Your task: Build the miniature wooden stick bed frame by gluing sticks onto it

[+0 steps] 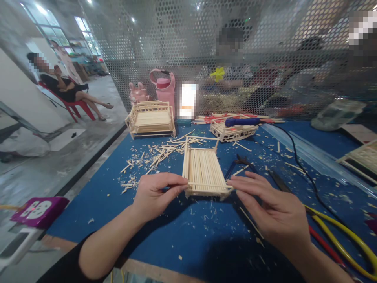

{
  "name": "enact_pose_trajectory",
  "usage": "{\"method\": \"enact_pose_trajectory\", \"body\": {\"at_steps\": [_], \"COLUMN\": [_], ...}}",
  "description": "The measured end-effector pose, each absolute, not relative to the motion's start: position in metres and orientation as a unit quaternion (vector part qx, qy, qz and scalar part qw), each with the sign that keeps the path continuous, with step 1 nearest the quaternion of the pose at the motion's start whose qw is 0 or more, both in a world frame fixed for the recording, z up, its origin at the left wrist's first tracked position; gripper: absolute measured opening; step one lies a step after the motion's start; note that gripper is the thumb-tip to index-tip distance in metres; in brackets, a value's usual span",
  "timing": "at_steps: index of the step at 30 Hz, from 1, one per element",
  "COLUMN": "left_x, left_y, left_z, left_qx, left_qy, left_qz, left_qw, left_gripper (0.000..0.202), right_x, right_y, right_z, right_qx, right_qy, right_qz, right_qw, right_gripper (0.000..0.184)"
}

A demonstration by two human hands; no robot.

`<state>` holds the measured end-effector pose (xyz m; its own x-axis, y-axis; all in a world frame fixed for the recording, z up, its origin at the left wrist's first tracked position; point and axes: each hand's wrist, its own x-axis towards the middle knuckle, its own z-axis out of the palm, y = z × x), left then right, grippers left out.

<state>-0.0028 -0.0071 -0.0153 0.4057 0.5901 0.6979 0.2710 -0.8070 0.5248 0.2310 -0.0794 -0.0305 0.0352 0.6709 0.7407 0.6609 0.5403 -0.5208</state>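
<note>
A small piece of model furniture made of pale wooden sticks stands on the blue table in front of me. It has a slatted flat seat and a thin stick frame at the back. My left hand pinches its near left corner between thumb and fingertips. At the near right corner, my right hand has its fingers stretched out and apart, the tips at or just beside the frame; contact is hard to tell. Dark-handled pliers lie just beyond the right fingers.
A finished-looking stick bench stands back left, before a pink bottle. A blue-handled corded tool rests on a stick frame. Loose stick offcuts litter the table. Yellow-handled scissors lie right. A perforated screen borders the back.
</note>
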Motion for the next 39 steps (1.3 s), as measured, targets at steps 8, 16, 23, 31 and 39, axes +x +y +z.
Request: {"method": "enact_pose_trajectory", "body": {"at_steps": [8, 16, 23, 31, 39], "left_x": [-0.0034, -0.0039, -0.0042, -0.0042, -0.0034], "left_y": [-0.0076, -0.0080, -0.0079, -0.0091, -0.0116], "left_z": [-0.0148, -0.0154, -0.0143, -0.0221, -0.0211], "left_qx": [0.830, 0.834, 0.834, 0.800, 0.799], "left_qy": [0.266, 0.259, 0.256, 0.300, 0.294], "left_qz": [0.462, 0.460, 0.461, 0.465, 0.469], "left_qw": [0.165, 0.163, 0.162, 0.233, 0.236], "left_gripper": [0.008, 0.008, 0.007, 0.018, 0.018], "right_x": [0.2299, 0.2290, 0.2310, 0.2311, 0.2319], "right_y": [-0.0799, -0.0797, -0.0791, -0.0810, -0.0824], "right_z": [-0.0269, -0.0278, -0.0269, -0.0311, -0.0347], "right_qx": [-0.515, -0.534, -0.512, -0.506, -0.516], "right_qy": [-0.651, -0.629, -0.659, -0.674, -0.676], "right_qz": [0.065, 0.096, 0.061, 0.017, -0.001], "right_qw": [0.554, 0.557, 0.548, 0.539, 0.526], "right_gripper": [0.012, 0.010, 0.010, 0.010, 0.008]}}
